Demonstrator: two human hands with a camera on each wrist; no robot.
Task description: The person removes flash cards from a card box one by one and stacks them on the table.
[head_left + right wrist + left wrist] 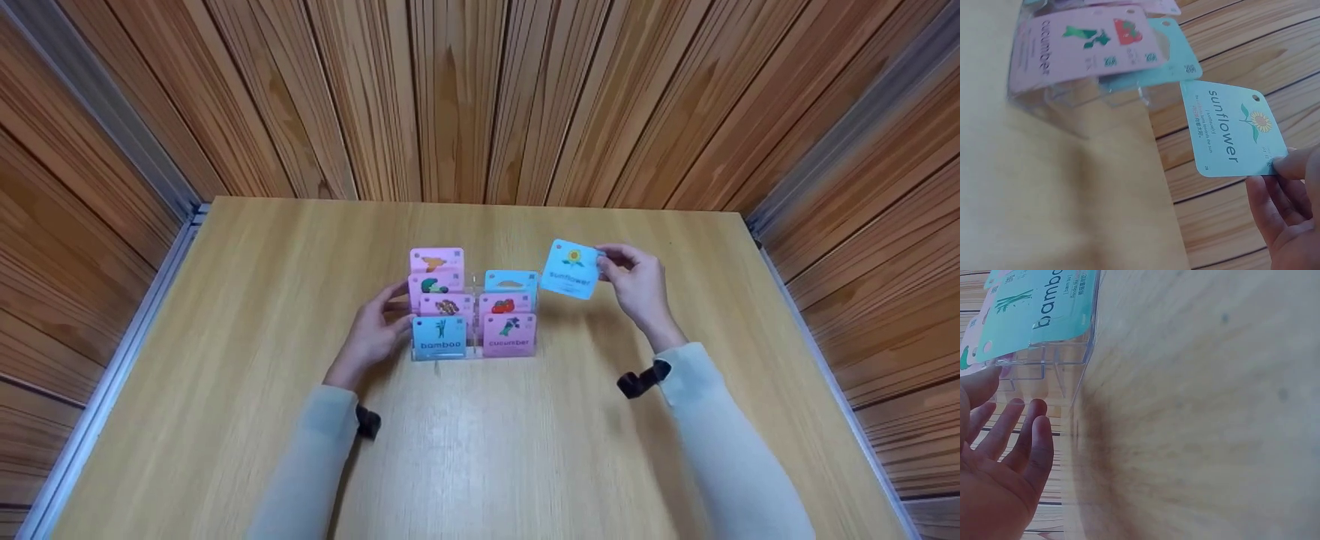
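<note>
A clear stepped card stand (1044, 371) holds picture cards in two columns. The blue bamboo card (439, 337) is at the left front and the pink cucumber card (509, 334) at the right front. My left hand (373, 328) is at the stand's left side, thumb by the card edges and fingers loosely extended against the clear plastic. With thumb and fingers my right hand (636, 289) pinches the blue sunflower card (570, 268) by its right edge. The card is raised, slightly tilted, right of a blue card (511, 280) at the back of the right column.
Behind the bamboo card stand several pink cards, the rearmost pink card (436, 259) highest. A tomato card (508, 303) is behind the cucumber card. The wooden table (262, 300) is bordered by plank walls (457, 97) at the back and sides.
</note>
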